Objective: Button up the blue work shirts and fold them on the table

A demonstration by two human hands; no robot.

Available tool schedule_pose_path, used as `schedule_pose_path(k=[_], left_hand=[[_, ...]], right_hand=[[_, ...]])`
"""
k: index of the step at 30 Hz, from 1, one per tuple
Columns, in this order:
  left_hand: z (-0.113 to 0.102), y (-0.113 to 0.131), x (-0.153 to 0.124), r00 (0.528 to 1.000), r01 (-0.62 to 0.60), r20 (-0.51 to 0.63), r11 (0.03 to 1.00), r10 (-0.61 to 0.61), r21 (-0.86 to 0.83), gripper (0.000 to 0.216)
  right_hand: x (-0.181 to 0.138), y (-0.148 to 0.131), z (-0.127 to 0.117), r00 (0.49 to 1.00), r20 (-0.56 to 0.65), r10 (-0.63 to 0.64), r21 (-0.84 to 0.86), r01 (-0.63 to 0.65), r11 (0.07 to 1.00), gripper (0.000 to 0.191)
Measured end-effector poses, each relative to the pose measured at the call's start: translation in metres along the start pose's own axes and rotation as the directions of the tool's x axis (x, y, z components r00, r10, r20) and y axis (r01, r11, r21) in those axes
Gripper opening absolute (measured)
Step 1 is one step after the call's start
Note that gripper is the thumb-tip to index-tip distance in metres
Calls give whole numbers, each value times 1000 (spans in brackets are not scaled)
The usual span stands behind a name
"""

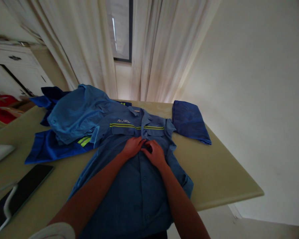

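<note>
A blue-grey work shirt point(126, 186) lies face up on the table, its collar toward the far edge. Yellow-green stripes and the letters NJPL run across its chest. My left hand point(133, 146) and my right hand point(154, 153) meet at the front placket just below the chest pockets. Fingers of both are bent and pinch the shirt's cloth there; the button at that spot is hidden by the fingertips. Lower down, the placket shows closed buttons. Above my hands the placket edges part slightly near the collar.
More blue garments point(74, 113) lie heaped on the left, one with a reflective band. A folded navy garment point(190, 121) rests at the right edge of the table point(214, 172). A dark phone-like slab point(27, 186) and a white cable point(8, 202) are at the near left. Curtains point(161, 46) hang behind.
</note>
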State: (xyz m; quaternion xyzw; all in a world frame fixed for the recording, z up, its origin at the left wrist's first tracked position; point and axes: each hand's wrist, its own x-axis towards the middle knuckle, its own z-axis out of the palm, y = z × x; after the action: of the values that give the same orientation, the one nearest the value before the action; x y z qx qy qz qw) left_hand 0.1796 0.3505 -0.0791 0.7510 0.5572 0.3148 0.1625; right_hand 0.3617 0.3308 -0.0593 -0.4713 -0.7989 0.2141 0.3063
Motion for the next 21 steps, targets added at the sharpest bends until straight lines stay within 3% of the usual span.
schedule_pose_path(k=[3,5,9,13,17,21], left_hand=[[-2,1,-3,996,94,-11,995,-94,-35,45],[-3,0,-4,991,132,-14,989,-133,-68,53],[-5,-2,0,980,175,-58,966,-189,-191,55],[-5,-4,3,969,195,-93,939,-230,-284,55],[-6,-5,3,970,216,-43,935,-237,-283,57],[-11,-5,2,987,161,66,945,-148,-284,53]], right_hand=[[-5,-1,3,986,118,-121,71,113,991,35],[-7,-3,6,971,178,-159,68,149,986,28],[-6,-5,6,972,175,-154,51,147,988,9],[-6,-5,-1,953,220,-207,101,188,977,16],[-8,-5,-2,969,199,-147,-2,150,989,12],[-8,-5,1,985,155,-72,-53,81,995,5]])
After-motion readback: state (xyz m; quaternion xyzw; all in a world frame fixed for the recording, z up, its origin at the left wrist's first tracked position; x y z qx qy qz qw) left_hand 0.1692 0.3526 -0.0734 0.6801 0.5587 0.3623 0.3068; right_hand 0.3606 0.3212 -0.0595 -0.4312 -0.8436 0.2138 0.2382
